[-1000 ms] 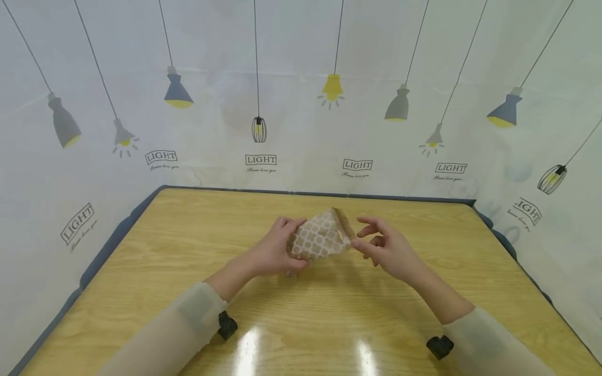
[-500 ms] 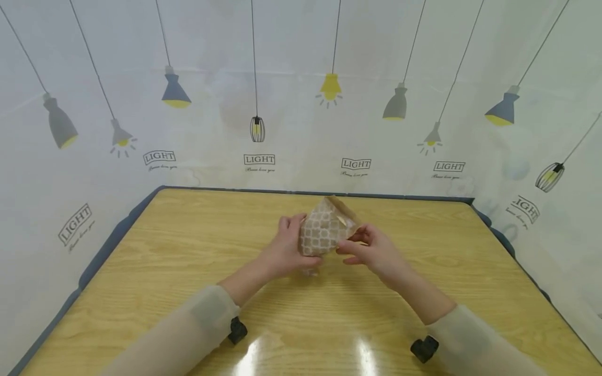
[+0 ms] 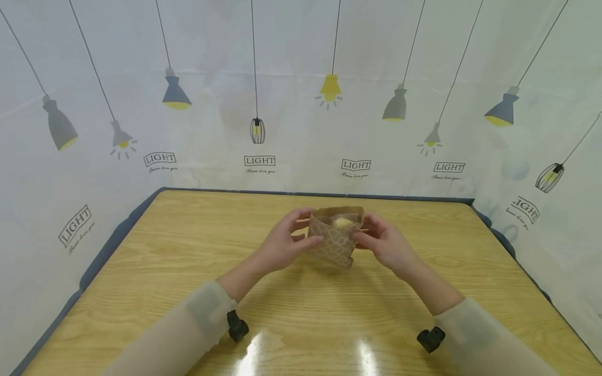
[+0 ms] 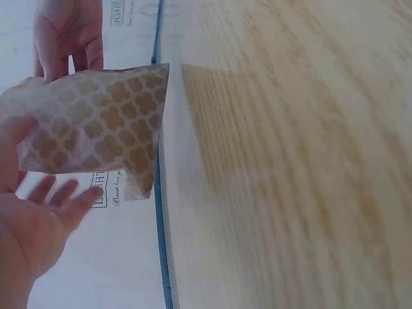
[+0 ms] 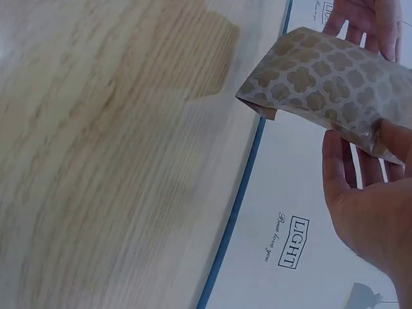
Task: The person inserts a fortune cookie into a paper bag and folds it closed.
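Note:
A brown paper bag with a white lattice pattern is held up over the table, its mouth spread and facing up. Something pale yellow and rounded shows inside the mouth. My left hand grips the bag's left side, thumb on the front and fingers behind. On the opposite side my right hand pinches the rim between thumb and fingers. In the left wrist view the bag hangs above the tabletop with its folded bottom end toward the table. The right wrist view shows the bag between both hands.
The wooden table has a dark blue edge along its back. Behind it stands a white wall covering printed with hanging lamps. Each sleeve carries a small black device near the wrist.
The bag has turned from lying sideways to mouth-up, and the pale yellow thing has come into sight. My right hand has moved in from beside the mouth and taken hold of the rim.

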The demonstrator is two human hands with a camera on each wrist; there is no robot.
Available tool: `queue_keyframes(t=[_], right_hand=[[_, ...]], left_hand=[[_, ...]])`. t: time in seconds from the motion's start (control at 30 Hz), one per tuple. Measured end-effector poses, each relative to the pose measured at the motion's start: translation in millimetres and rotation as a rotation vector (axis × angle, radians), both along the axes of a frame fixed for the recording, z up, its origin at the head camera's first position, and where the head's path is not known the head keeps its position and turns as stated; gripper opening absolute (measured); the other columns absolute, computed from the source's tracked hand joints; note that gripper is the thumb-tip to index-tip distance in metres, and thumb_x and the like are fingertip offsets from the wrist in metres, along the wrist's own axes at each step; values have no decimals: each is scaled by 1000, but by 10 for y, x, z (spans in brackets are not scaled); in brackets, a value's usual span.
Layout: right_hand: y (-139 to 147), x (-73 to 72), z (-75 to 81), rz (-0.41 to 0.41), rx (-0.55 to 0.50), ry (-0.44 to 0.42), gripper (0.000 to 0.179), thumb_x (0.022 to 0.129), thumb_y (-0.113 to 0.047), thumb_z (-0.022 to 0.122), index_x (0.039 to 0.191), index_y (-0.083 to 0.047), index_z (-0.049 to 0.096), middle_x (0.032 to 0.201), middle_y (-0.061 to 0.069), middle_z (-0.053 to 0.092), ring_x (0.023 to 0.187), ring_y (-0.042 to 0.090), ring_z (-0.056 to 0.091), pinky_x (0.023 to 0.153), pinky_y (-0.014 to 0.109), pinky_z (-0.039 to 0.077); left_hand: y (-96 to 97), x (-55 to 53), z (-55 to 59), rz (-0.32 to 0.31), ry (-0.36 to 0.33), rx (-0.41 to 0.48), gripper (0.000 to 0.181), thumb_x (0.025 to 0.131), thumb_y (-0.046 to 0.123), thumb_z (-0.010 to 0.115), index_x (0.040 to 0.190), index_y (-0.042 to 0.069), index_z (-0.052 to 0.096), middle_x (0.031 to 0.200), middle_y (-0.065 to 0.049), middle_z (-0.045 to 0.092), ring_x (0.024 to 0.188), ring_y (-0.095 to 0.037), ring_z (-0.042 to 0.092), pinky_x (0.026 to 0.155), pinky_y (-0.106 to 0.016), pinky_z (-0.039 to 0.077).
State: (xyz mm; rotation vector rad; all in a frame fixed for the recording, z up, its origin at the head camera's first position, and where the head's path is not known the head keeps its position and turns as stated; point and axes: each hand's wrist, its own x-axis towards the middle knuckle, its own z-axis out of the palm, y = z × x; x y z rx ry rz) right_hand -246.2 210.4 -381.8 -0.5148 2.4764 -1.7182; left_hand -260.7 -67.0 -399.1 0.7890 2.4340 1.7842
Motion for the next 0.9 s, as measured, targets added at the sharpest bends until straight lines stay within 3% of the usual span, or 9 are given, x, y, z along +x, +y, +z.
queue_keyframes(t=[0.1,0.23,0.4,0.7,0.9], right_hand=[[10,4,-4,7,30,0,37,110,-15,68,144,-5,61,138,21,68,125,30,72,106,46,63],[-13,22,-27,8,76,-28,31,108,-19,71,136,-6,67,133,19,69,125,33,73,107,53,62],[-43,40,-18,-20,66,-2,27,109,-17,69,132,-2,71,127,21,71,118,32,75,104,52,63],[-3,39,-10,-5,158,5,29,110,-22,69,133,-5,71,130,17,74,123,32,74,104,53,63],[37,33,7,1,180,39,38,109,-24,71,143,-7,65,142,18,69,131,38,70,105,52,62]], left_hand=[[-3,2,9,-34,-6,6,38,105,10,75,140,6,62,141,-18,65,136,-44,66,101,-44,65],[-13,-2,-18,-13,-20,-41,25,105,13,75,127,6,65,129,-15,68,129,-39,71,93,-36,66],[-34,1,11,7,2,-27,27,103,12,78,127,6,66,128,-15,68,128,-38,71,93,-39,66],[-52,-25,-31,-8,-2,-53,37,102,13,79,136,8,65,135,-13,65,130,-36,70,92,-38,66],[-56,20,-48,7,110,10,48,103,5,75,147,8,56,144,-16,61,131,-36,68,100,-40,65]])
